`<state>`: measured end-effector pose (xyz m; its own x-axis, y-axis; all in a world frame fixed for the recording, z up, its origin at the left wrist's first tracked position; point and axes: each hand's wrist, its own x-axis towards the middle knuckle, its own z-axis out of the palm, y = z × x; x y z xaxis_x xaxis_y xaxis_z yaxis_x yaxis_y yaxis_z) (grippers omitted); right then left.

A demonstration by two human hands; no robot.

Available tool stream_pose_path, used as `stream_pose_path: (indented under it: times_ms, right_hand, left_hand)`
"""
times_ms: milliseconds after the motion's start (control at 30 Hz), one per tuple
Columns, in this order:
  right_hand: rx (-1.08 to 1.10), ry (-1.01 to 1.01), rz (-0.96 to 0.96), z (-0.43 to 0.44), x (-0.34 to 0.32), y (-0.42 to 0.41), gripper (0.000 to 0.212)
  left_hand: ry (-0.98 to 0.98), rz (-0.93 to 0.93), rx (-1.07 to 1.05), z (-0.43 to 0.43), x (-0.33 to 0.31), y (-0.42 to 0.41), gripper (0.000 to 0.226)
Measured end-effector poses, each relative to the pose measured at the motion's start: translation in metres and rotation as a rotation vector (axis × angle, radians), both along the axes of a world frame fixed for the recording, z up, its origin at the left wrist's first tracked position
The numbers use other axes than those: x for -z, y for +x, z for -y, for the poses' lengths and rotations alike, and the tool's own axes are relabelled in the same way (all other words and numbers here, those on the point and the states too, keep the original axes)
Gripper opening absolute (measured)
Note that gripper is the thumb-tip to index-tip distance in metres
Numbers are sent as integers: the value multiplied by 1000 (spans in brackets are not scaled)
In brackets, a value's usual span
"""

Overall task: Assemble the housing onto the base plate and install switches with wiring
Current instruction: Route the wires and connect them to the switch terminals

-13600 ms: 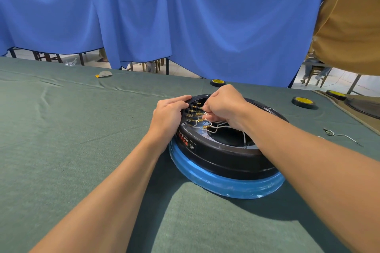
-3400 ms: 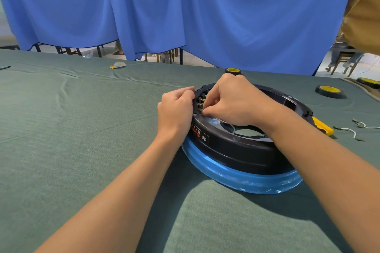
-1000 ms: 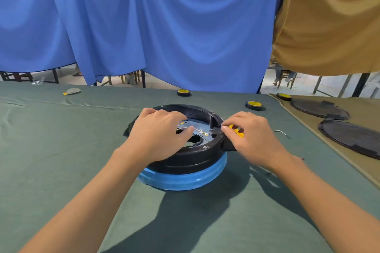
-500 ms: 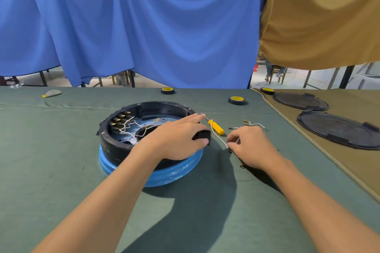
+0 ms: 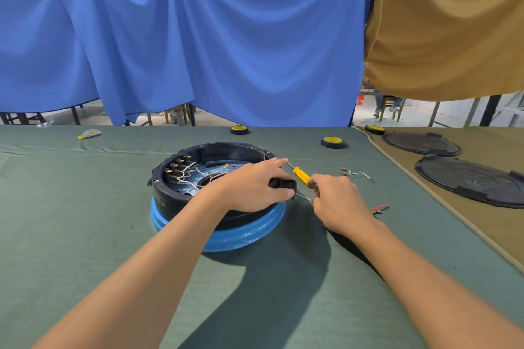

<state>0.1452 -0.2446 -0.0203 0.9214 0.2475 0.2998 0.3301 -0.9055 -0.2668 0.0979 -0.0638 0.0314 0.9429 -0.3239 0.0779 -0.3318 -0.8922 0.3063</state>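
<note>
**Wire feed at the housing's right edge**

Since half a second ago your right hand (image 5: 337,201) has closed in toward the black tab under your left thumb, and the view has barely shifted. Your left hand (image 5: 255,187) lies curled over the near right rim of the black housing (image 5: 175,193), thumb on the tab, pinning it to the blue base plate (image 5: 241,238) at frame centre. Your right hand pinches a thin white wire (image 5: 303,197) just beside that tab. Keep the left hand pressing down; feed the wire with short pulls, as I judge a hard tug could unseat terminals.

Inside the housing, a row of switches (image 5: 177,168) lines the far left wall, with white wiring (image 5: 188,178) looped across the floor. A yellow screwdriver (image 5: 301,174) lies just behind your hands; further right, a loose wire (image 5: 357,173).
</note>
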Motion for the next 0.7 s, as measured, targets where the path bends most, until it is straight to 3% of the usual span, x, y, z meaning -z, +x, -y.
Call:
stream_pose_path:
  times_ms: [267, 500, 600, 700]
  right_hand:
    - [17, -119, 87, -4, -3, -5, 29]
    - [-48, 509, 353, -1, -18, -8, 26]
    - [-166, 635, 466, -12, -24, -23, 25]
    - [-236, 728, 501, -24, -30, -33, 30]
  left_hand:
    - [-98, -29, -39, -2, -2, -2, 45]
    - [-311, 144, -92, -5, 1, -3, 52]
    - [-372, 204, -80, -7, 1, -4, 56]
    - [-404, 247, -71, -7, 2, -5, 42]
